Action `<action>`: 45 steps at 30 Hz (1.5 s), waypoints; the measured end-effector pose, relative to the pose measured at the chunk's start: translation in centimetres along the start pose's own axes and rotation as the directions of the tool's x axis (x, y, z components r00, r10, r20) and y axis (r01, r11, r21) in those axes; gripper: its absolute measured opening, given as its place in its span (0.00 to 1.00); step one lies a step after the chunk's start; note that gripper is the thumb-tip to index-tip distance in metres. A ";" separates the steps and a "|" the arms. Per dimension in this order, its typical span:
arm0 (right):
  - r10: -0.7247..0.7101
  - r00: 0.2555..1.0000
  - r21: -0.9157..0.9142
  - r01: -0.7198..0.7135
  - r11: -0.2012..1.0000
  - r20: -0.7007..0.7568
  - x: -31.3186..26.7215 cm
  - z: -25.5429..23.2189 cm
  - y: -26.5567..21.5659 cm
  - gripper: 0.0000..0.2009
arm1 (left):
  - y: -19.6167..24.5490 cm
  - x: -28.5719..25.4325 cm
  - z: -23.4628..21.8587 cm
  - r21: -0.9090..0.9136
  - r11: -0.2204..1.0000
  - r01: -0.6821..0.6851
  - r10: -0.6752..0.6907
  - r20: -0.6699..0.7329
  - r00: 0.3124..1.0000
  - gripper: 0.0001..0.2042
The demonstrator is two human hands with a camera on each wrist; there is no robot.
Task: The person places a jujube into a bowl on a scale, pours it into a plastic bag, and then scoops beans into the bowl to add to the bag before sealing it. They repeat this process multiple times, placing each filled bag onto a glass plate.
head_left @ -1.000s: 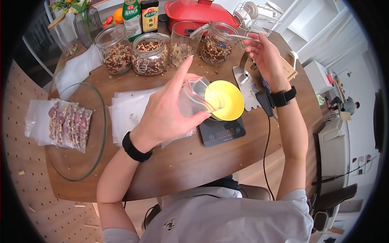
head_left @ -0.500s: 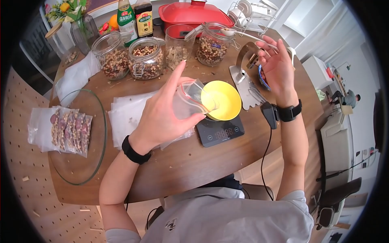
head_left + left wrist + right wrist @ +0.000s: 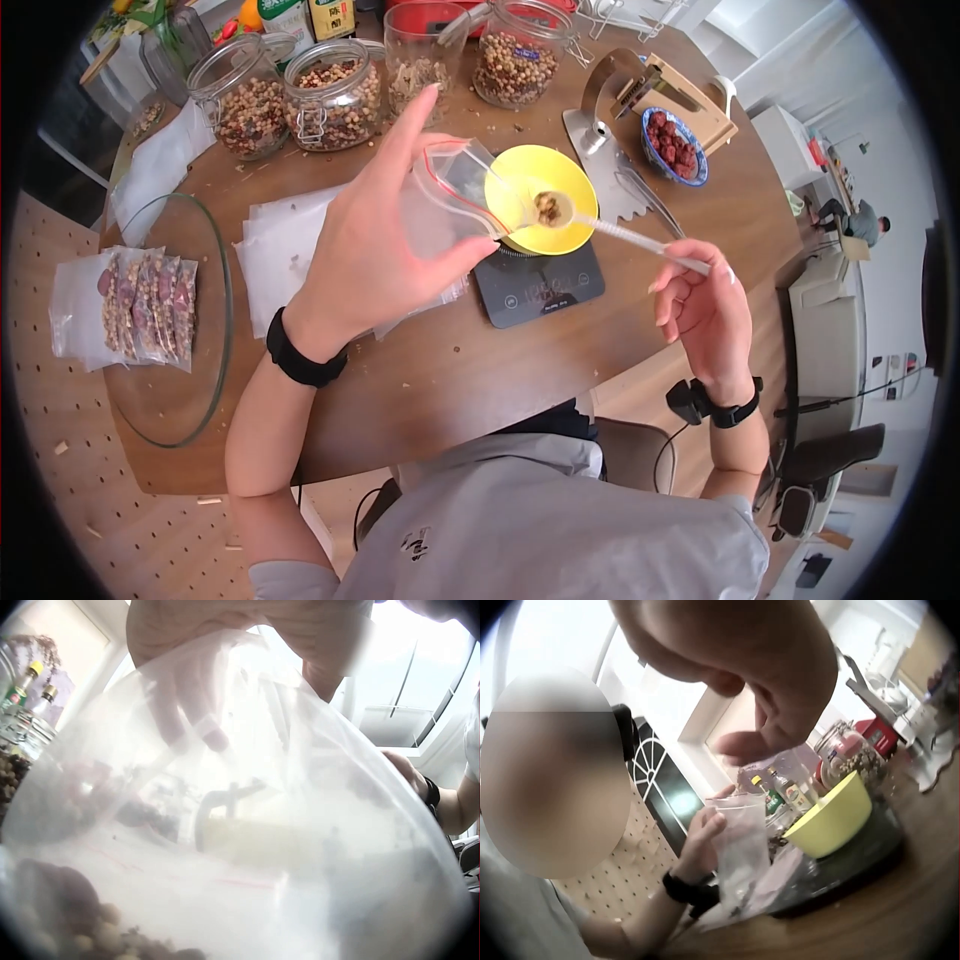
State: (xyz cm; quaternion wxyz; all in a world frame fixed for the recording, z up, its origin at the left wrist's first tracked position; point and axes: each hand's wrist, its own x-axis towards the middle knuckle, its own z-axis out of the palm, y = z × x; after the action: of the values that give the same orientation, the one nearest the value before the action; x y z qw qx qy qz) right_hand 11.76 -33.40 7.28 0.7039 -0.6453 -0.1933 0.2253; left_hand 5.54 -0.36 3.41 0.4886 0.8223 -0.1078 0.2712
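My left hand holds a clear zip bag with a red seal line, its mouth spread beside the yellow bowl. In the left wrist view the bag fills most of the picture, with fingers visible through its film. My right hand grips the handle of a long white spoon. Brown and tan beans lie in the spoon's bowl, over the yellow bowl. That bowl stands on a black kitchen scale, also seen in the right wrist view.
Jars of mixed beans and a glass of pale flakes line the back. Flat bags lie centre-left; filled bags rest by a glass plate. A blue-rimmed bowl of red dates and a metal tool stand right.
My right hand has come down and nearer from the jars at the back, bringing the spoon with beans over the yellow bowl. The left hand keeps its hold on the bag.
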 end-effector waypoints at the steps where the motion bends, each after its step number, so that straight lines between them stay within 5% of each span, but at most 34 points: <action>1: 0.035 0.999 -0.063 -0.033 0.998 0.029 -0.4 0.2 0.0 0.25 | 0.1 0.0 0.0 -0.002 1.000 0.014 -0.014 0.006 1.000 0.54; 5: 0.031 0.990 -0.537 0.049 0.842 0.139 -0.5 1.3 -2.9 0.18 | 0.0 0.0 -0.2 0.024 1.000 -0.004 0.003 0.021 1.000 0.54; 8: 0.020 0.987 -0.632 0.086 0.771 0.158 0.6 0.6 -4.8 0.17 | 0.0 0.2 -0.3 0.029 1.000 -0.004 0.004 0.017 1.000 0.54; 15: -0.300 0.951 -0.642 0.276 0.715 0.075 8.1 0.7 -8.2 0.19 | 0.1 0.4 -0.5 0.010 1.000 0.011 -0.011 0.015 1.000 0.55; 18: -0.279 0.957 -0.634 0.265 0.727 0.080 14.2 -0.4 -10.2 0.19 | 0.3 0.6 -0.5 0.013 1.000 0.020 -0.021 0.041 0.999 0.55; 20: -0.205 0.978 -0.486 0.168 0.858 -0.024 17.7 1.3 -11.4 0.16 | 0.6 0.5 -0.6 0.006 0.999 0.033 -0.034 0.057 0.998 0.55; 22: -0.078 0.996 -0.614 0.088 0.784 0.043 20.6 1.1 -11.9 0.16 | 0.7 0.5 -0.7 0.042 0.998 0.039 -0.041 0.064 0.997 0.56; 25: 0.162 0.987 -0.645 -0.131 0.753 -0.011 27.0 -0.3 -9.0 0.19 | 1.0 0.5 -0.7 0.048 0.998 0.043 -0.046 0.066 0.997 0.56; 27: 0.099 0.993 -0.603 -0.041 0.796 0.064 30.4 -1.2 -5.9 0.17 | 1.1 0.6 -0.6 0.050 0.997 0.053 -0.056 0.070 0.996 0.56; 31: 0.005 1.000 -0.677 -0.014 0.736 -0.015 24.9 2.0 -7.9 0.15 | 1.0 0.5 -0.7 0.041 0.999 0.035 -0.038 0.064 0.997 0.56; 32: -0.385 0.921 -0.720 0.226 0.657 -0.062 22.0 4.4 -7.0 0.21 | 1.0 0.6 -0.8 0.039 0.999 0.033 -0.035 0.063 0.997 0.56; 34: -0.550 0.744 -0.824 0.542 0.166 0.378 20.1 -0.8 -7.8 0.35 | 0.9 0.4 -0.8 0.018 0.999 0.041 -0.042 0.055 0.998 0.55; 36: -0.440 0.887 -0.863 0.329 0.383 0.143 13.5 0.7 -6.4 0.13 | 0.6 0.4 -0.6 -0.018 0.998 0.055 -0.054 0.049 0.997 0.55; 37: -0.490 0.858 -0.756 0.423 0.500 0.156 10.8 0.5 -3.9 0.08 | 0.9 0.4 -0.5 -0.022 0.997 0.071 -0.070 0.051 0.996 0.54; 39: -0.421 0.884 -0.819 0.390 0.422 0.203 4.8 0.4 -0.8 0.10 | 0.7 0.4 -0.2 -0.015 0.998 0.055 -0.054 0.051 0.997 0.54; 41: -0.389 0.856 -0.890 0.426 0.162 0.339 0.9 -0.4 2.9 0.14 | 0.6 0.5 -0.1 0.004 0.999 0.038 -0.038 0.056 0.998 0.54; 42: -0.413 0.816 -0.853 0.499 0.151 0.405 0.0 -0.2 4.0 0.15 | 0.5 0.4 -0.1 0.015 0.999 0.034 -0.035 0.057 0.998 0.54; 45: -0.246 0.890 -0.858 0.442 0.262 0.384 -2.1 -0.1 5.6 0.17 | 0.4 0.3 0.0 0.041 0.999 0.022 -0.024 0.061 0.998 0.54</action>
State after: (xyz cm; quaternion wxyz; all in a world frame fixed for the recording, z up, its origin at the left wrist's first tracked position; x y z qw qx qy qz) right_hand 9.68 -34.32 1.77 0.2226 -0.8470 -0.4820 -0.0293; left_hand 5.63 -0.57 3.92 0.4715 0.8410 -0.1077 0.2425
